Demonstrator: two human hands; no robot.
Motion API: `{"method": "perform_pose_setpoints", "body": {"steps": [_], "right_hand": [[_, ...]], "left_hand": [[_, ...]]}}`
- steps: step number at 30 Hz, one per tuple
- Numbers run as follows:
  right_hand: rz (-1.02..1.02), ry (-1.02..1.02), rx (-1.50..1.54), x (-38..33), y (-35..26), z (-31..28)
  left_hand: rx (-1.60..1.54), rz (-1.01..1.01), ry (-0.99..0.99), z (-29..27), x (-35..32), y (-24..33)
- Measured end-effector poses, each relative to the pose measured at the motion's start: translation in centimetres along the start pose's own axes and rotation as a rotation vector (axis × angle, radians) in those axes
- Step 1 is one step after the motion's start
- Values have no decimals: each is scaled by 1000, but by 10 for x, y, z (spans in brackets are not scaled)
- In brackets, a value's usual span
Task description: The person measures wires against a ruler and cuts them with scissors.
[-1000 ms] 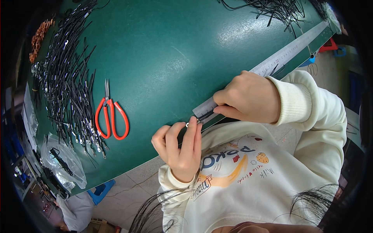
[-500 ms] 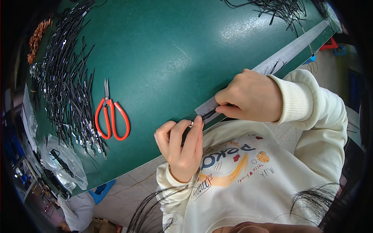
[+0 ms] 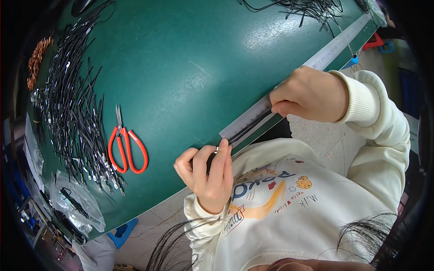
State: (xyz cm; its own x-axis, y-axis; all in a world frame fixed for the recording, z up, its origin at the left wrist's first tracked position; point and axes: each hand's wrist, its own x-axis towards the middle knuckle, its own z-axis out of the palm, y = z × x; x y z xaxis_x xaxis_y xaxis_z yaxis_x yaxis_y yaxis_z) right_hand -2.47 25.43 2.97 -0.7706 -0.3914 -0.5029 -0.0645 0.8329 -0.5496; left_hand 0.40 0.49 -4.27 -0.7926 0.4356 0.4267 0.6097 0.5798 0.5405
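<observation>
A steel ruler lies slantwise along the table's near edge. Over its near-left end runs a black wire, stretched between my hands. My left hand pinches the wire's end at the ruler's end, and a bit of silvery metal shows between its fingers. Farther right, my right hand is closed round the wire and covers part of the ruler. What lies inside the right fist is hidden.
Red-handled scissors lie on the green table, left of my hands. Beyond them spreads a heap of black wires with metal terminals. Copper-coloured pieces, a clear plastic bag and more black wires lie around.
My right hand has slid right and away along the ruler, so a longer stretch of black wire shows. My left hand keeps its pinch near the ruler's end. The whole view has shifted slightly.
</observation>
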Motion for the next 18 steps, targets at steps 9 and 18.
{"method": "perform_pose_setpoints", "body": {"steps": [9,18], "right_hand": [[104,-77,62,-9,10,-8],[171,-96,-73,-9,8,-9]], "left_hand": [[26,-30,-22,-2,1,3],[29,-36,-25,-2,1,4]]}}
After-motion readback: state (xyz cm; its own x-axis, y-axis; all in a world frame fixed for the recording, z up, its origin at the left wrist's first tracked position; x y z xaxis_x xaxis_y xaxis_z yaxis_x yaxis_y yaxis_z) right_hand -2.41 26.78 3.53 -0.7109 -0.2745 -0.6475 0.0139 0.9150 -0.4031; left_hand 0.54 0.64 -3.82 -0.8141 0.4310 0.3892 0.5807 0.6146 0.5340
